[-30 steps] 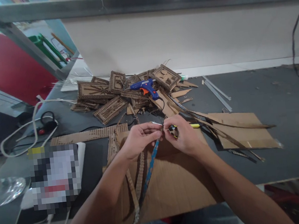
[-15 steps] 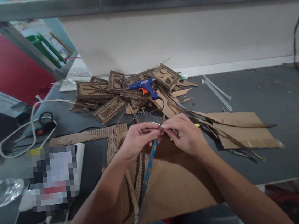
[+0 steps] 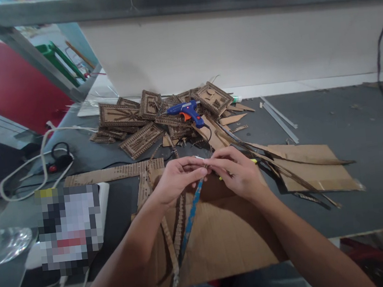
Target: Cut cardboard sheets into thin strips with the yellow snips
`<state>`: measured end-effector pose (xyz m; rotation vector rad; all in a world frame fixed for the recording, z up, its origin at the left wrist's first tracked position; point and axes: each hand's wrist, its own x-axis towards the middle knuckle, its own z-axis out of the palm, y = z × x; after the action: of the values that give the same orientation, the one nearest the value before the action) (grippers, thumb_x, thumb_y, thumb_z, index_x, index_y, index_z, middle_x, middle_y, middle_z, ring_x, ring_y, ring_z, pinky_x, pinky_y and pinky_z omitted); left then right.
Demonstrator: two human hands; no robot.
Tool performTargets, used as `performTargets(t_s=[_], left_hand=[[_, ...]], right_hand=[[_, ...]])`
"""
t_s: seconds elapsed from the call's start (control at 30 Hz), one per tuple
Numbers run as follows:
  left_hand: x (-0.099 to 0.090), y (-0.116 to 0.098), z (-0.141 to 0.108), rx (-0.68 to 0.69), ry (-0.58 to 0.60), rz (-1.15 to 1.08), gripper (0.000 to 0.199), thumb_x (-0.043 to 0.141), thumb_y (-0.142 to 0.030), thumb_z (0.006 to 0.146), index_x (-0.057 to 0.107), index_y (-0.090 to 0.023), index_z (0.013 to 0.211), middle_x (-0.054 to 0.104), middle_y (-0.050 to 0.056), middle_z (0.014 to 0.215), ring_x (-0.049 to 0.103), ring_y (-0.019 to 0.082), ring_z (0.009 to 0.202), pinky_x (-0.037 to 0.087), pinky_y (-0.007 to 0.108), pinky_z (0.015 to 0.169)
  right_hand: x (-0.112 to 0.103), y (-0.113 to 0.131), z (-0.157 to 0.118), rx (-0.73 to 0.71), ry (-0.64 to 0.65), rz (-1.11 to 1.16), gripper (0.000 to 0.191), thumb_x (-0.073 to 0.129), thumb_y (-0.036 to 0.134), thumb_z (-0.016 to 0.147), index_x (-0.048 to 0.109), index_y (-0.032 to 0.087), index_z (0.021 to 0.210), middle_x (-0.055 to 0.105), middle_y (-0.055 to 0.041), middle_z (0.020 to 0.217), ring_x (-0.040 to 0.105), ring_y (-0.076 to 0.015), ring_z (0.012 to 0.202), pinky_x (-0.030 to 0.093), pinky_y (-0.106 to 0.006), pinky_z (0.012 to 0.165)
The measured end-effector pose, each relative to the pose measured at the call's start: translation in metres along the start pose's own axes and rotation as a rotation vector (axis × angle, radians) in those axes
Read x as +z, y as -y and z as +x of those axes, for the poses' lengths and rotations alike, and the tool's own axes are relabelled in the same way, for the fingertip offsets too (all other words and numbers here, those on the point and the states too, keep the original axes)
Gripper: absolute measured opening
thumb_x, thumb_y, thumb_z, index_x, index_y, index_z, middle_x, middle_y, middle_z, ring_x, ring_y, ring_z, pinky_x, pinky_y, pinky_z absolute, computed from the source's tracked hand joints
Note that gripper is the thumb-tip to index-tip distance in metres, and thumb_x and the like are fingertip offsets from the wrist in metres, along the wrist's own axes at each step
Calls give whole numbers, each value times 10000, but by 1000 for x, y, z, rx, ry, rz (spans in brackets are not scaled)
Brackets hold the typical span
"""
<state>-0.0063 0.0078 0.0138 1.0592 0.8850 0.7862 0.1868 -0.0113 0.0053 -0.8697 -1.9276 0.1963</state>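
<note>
My left hand (image 3: 176, 180) is closed, thumb and fingers pinching the upper part of a narrow cardboard strip (image 3: 192, 211) with a blue printed face. From there the strip slants down toward me. My right hand (image 3: 237, 173) meets it fingertip to fingertip, closed on the same strip, and hides the pinched spot. A small shiny piece (image 3: 199, 157) shows by the left fingertips; its kind is unclear. Something yellow (image 3: 253, 161) peeks out behind my right hand. Below both hands lies a large cardboard sheet (image 3: 228, 231), with corrugated strips (image 3: 179, 222) at its left.
Behind the hands, a blue glue gun (image 3: 188, 111) rests on a pile of decorated cardboard panels (image 3: 120, 115). Long strips and a flat cardboard piece (image 3: 312, 167) lie right. A white device with a blurred top (image 3: 103, 203), white cables (image 3: 43, 150) and a clear plastic item (image 3: 7, 245) are left.
My right fingers have shifted slightly left over the left fingertips, covering the bit of strip that showed between them. My left hand stays almost in place.
</note>
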Motion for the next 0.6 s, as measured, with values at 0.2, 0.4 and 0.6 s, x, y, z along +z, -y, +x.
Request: performTargets(t_s=[0.2, 0.4, 0.6], left_hand=[[1, 0, 0, -11, -1, -5, 323, 838, -322, 715, 728, -115, 936, 728, 54, 723, 612, 95, 565, 427, 174, 478], [0, 4, 0, -13, 6, 1, 339, 827, -333, 735, 721, -114, 971, 727, 46, 708, 587, 79, 532, 442, 175, 487], [-2, 7, 1, -9, 8, 1, 339, 821, -334, 744, 725, -120, 989, 736, 51, 728, 591, 77, 530, 454, 174, 489]], right_hand=[[1, 0, -1, 18, -60, 10, 242, 599, 117, 927, 718, 286, 1051, 671, -49, 950, 671, -158, 844, 587, -308, 735], [5, 3, 1, 36, -97, 3, 160, 621, 106, 915, 697, 241, 956, 679, -55, 919, 670, -161, 840, 580, -310, 753], [7, 4, -1, 73, -94, -10, 140, 600, 116, 927, 670, 237, 940, 684, -56, 921, 667, -173, 863, 574, -332, 764]])
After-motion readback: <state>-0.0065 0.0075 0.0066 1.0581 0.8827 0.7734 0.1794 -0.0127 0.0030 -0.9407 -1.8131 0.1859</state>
